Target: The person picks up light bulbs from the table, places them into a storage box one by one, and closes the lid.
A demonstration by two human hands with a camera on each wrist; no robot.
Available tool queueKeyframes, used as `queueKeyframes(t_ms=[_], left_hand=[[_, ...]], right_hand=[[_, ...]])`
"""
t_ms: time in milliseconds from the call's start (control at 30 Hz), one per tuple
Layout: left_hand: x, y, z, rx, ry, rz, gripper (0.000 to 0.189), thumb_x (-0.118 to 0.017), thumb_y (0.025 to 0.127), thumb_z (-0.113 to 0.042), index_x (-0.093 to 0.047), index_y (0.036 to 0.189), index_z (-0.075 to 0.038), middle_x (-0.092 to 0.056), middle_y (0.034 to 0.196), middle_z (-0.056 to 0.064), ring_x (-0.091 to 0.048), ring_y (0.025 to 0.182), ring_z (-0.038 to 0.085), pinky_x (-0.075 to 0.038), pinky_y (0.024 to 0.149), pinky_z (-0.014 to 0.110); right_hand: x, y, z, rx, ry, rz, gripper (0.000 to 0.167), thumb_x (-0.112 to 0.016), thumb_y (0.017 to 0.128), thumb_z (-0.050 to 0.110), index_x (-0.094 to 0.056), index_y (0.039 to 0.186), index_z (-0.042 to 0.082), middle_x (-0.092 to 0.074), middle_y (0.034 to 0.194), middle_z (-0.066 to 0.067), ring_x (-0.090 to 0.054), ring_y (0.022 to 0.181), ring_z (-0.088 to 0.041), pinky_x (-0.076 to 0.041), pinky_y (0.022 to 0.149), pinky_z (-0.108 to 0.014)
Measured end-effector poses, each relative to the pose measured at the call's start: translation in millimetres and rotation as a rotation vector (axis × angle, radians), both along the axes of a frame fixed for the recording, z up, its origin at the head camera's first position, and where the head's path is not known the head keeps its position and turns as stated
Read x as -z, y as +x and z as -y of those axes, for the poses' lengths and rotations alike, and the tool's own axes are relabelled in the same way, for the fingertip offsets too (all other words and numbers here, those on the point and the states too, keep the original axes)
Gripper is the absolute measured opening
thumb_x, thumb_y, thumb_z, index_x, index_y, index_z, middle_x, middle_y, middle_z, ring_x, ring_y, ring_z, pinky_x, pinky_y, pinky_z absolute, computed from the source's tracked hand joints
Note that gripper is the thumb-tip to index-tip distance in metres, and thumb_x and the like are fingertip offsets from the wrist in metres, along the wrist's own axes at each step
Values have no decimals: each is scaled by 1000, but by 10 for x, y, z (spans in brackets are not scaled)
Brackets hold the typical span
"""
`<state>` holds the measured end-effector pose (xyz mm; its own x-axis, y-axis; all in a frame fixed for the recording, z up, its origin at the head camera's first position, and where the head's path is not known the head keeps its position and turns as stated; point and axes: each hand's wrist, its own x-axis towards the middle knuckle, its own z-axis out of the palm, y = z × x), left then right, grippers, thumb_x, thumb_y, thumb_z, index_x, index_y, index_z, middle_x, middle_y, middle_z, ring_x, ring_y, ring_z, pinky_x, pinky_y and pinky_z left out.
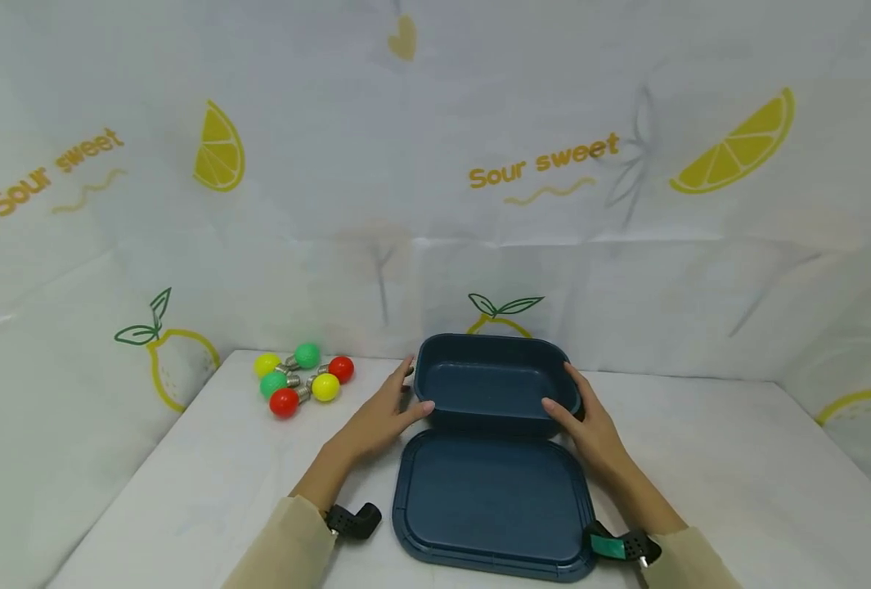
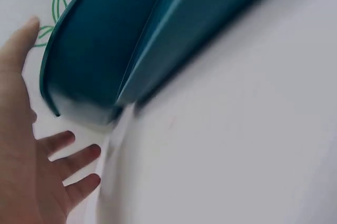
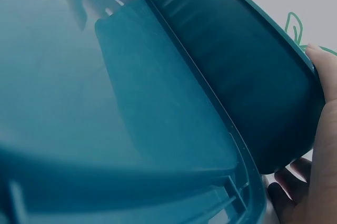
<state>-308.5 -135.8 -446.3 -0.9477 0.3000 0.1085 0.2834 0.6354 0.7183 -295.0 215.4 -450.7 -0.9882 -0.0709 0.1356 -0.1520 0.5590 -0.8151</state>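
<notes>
A dark blue rectangular plastic box [image 1: 490,380] stands open side up near the back of the table. Its matching lid [image 1: 494,503] lies flat just in front of it. Beside the box's left end is my left hand [image 1: 379,417]; its fingers are spread, and the left wrist view has a gap between them and the box [image 2: 87,50]. My right hand [image 1: 593,429] holds the box's right end, thumb at the front wall and fingers along the side. The right wrist view has the thumb at the rim of the box [image 3: 237,77], its other fingers partly hidden.
Several toy light bulbs in red [image 1: 284,402], yellow [image 1: 325,387] and green [image 1: 307,355] lie at the back left of the white table [image 1: 685,458]. A white sheet with lemon prints hangs behind the table. Each wrist wears a black strap.
</notes>
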Motion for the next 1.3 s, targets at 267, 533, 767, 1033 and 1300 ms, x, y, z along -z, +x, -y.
queueKeyframes(t_ms=[267, 533, 767, 1033, 1300], left_hand=[[-197, -20, 204, -121, -106, -124, 78, -65, 91, -58, -38, 157, -26, -45, 159, 4, -51, 140, 31, -48, 107, 60], [-218, -121, 426, -283, -168, -344, 59, -72, 92, -38, -55, 143, -13, -56, 147, 12, -54, 135, 32, -48, 110, 51], [-167, -164, 581, -416, -142, -288, 57, -74, 92, -31, -56, 142, -11, -54, 147, 14, -53, 135, 34, -50, 107, 52], [-109, -213, 693, -450, -171, -214, 59, -72, 93, -29, -52, 144, -9, -51, 150, 16, -53, 134, 35, -53, 104, 53], [-101, -200, 712, -449, -176, -217, 47, -73, 92, -23, -61, 135, -7, -61, 139, 17, -58, 127, 35, -52, 103, 53]], right_hand=[[4, 36, -12, 16, 16, 25, 81, -54, 100, 50, -10, 164, 27, -14, 169, -21, -19, 153, -50, -22, 117, -73], [-1, 44, -29, 20, 19, 26, 81, -54, 100, 50, -9, 164, 27, -13, 169, -22, -19, 153, -50, -21, 117, -73], [-9, 31, -23, 17, 19, 24, 81, -54, 100, 50, -9, 164, 27, -12, 169, -22, -18, 153, -51, -21, 117, -74], [-17, 21, 9, 18, 17, 21, 81, -54, 101, 49, -9, 164, 26, -12, 169, -22, -18, 153, -51, -21, 117, -73], [-15, 5, 25, 14, 16, 18, 81, -54, 101, 50, -10, 164, 26, -12, 169, -22, -18, 153, -51, -21, 117, -73]])
